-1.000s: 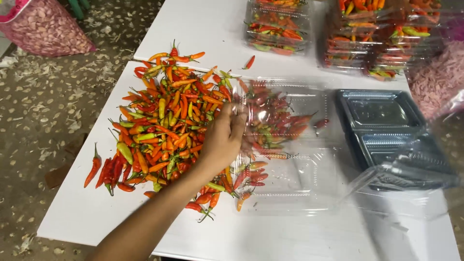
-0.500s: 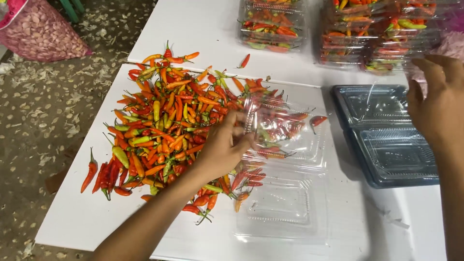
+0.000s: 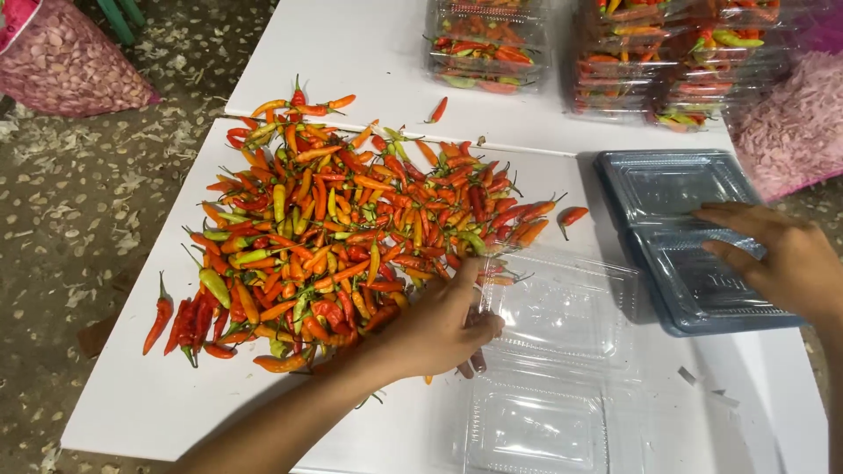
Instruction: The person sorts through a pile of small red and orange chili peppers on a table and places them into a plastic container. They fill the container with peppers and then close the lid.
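White table (image 3: 132, 412) over a gritty floor, with packed clamshells stacked along its far edge. Your left hand (image 3: 443, 329) has slid off the chilli pile (image 3: 351, 228) and now cups a few chillies at the rim of the open clear clamshell (image 3: 562, 351) near the front edge. Half a second ago your right hand (image 3: 777, 259) was up in the air; now it's flat, fingers spread, on the stack of empty trays (image 3: 685, 237) by the right edge.
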